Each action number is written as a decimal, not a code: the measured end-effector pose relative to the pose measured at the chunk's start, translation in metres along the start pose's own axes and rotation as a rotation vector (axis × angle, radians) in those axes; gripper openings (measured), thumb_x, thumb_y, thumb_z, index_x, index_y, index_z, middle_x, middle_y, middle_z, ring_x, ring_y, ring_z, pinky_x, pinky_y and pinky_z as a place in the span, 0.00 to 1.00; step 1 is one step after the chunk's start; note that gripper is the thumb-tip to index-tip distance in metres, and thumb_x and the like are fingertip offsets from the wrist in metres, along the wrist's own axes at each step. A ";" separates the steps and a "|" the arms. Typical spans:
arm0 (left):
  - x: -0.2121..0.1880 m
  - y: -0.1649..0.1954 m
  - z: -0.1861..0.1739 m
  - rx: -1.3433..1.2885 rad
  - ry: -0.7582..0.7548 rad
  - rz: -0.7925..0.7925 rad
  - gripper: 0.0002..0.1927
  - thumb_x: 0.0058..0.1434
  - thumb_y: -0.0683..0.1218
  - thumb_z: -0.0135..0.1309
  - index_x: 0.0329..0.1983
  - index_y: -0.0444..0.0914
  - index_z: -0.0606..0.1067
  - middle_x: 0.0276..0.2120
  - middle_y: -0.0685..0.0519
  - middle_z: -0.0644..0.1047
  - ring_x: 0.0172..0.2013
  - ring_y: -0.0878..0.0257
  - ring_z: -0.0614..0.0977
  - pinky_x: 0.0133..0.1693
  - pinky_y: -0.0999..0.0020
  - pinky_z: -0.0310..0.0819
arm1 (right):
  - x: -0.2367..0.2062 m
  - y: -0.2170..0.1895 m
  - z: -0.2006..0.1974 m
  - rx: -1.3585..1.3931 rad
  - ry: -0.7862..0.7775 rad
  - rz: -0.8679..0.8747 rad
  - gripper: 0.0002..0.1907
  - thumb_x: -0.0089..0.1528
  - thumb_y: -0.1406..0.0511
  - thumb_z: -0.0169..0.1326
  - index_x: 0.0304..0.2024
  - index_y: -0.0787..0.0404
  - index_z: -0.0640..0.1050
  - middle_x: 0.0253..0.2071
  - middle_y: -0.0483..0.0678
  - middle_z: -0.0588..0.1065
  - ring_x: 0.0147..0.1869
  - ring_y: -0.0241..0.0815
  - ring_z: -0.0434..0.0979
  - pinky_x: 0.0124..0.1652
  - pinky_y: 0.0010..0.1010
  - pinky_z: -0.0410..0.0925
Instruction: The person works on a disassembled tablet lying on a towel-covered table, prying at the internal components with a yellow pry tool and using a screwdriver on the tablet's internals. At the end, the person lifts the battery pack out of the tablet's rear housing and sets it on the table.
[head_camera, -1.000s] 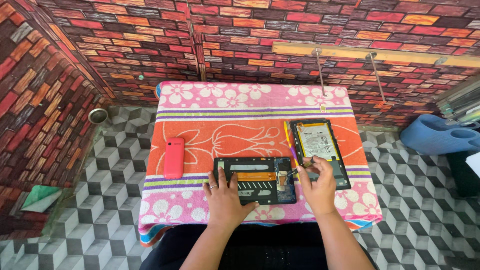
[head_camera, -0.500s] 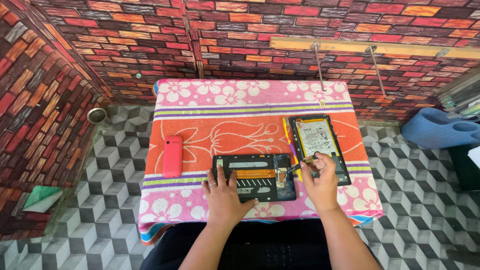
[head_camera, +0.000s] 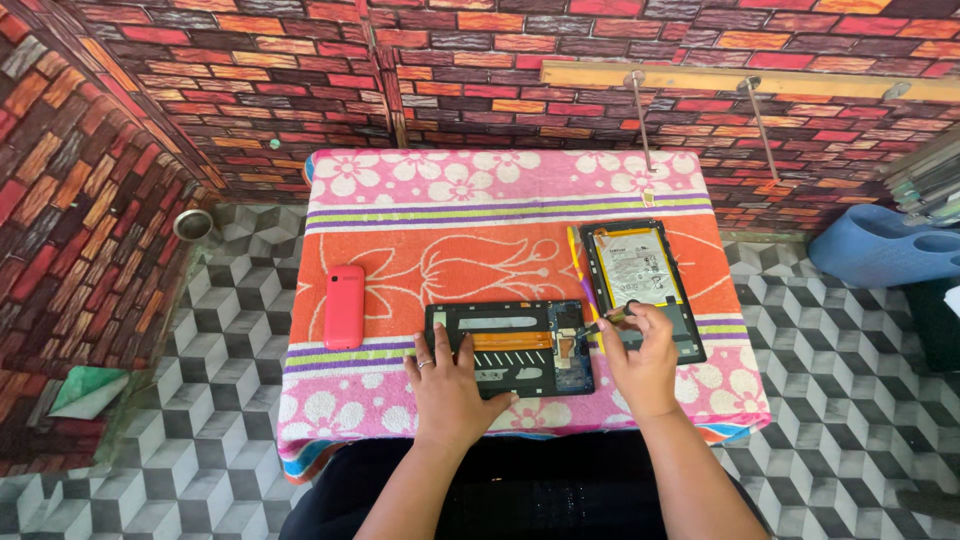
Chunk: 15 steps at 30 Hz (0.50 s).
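your left hand (head_camera: 447, 388) lay flat on the opened tablet frame (head_camera: 508, 347), fingers spread wide, pinning it to the towel; against the frames before, it had hardly shifted. your right hand (head_camera: 640, 362) had crept up and a little outward from the frame's right end, its fingers pinched narrow on a thin dark tool (head_camera: 598, 323) whose tip now met the right edge of the frame, beside the orange flex strip (head_camera: 513, 341). that small move suggested the work had settled on that corner joint, though this was only my reading. the frame sat at the near middle of the flowered towel (head_camera: 500, 190), with the second tablet half (head_camera: 640, 285), battery side up, just beyond your right hand, and a yellow and purple stick (head_camera: 579, 268) between the two. the red phone (head_camera: 344, 305) lay apart on the left, unmoved.

what the tool tip touched was too small to tell, your right fingers hid the near end of the battery half, and your palm covered part of the frame
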<state>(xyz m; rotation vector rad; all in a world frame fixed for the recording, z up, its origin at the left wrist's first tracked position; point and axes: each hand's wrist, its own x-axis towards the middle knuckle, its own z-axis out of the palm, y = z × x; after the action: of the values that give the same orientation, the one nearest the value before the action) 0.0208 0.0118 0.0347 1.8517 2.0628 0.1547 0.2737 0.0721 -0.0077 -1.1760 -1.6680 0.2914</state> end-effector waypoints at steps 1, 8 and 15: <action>0.000 0.000 0.000 -0.002 0.000 0.001 0.57 0.43 0.69 0.69 0.70 0.38 0.61 0.71 0.32 0.52 0.71 0.30 0.49 0.67 0.34 0.42 | -0.001 0.001 -0.001 0.055 -0.041 0.012 0.27 0.63 0.75 0.59 0.59 0.60 0.61 0.49 0.54 0.80 0.49 0.43 0.83 0.48 0.31 0.74; 0.001 0.000 0.001 0.009 -0.025 -0.002 0.57 0.44 0.70 0.68 0.70 0.38 0.60 0.71 0.32 0.51 0.71 0.30 0.48 0.67 0.34 0.41 | 0.000 -0.010 -0.009 0.145 -0.154 -0.101 0.24 0.65 0.78 0.50 0.60 0.62 0.59 0.61 0.61 0.75 0.65 0.50 0.78 0.56 0.33 0.71; 0.000 0.000 0.001 0.015 -0.040 -0.011 0.57 0.45 0.71 0.67 0.71 0.38 0.60 0.72 0.32 0.51 0.72 0.30 0.48 0.67 0.34 0.41 | 0.005 -0.006 0.000 -0.133 0.009 -0.080 0.28 0.59 0.72 0.65 0.57 0.61 0.66 0.46 0.56 0.76 0.48 0.46 0.80 0.48 0.35 0.73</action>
<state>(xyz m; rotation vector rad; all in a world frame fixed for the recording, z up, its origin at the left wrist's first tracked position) 0.0214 0.0120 0.0340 1.8373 2.0522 0.0992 0.2707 0.0728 -0.0008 -1.2029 -1.7431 0.1269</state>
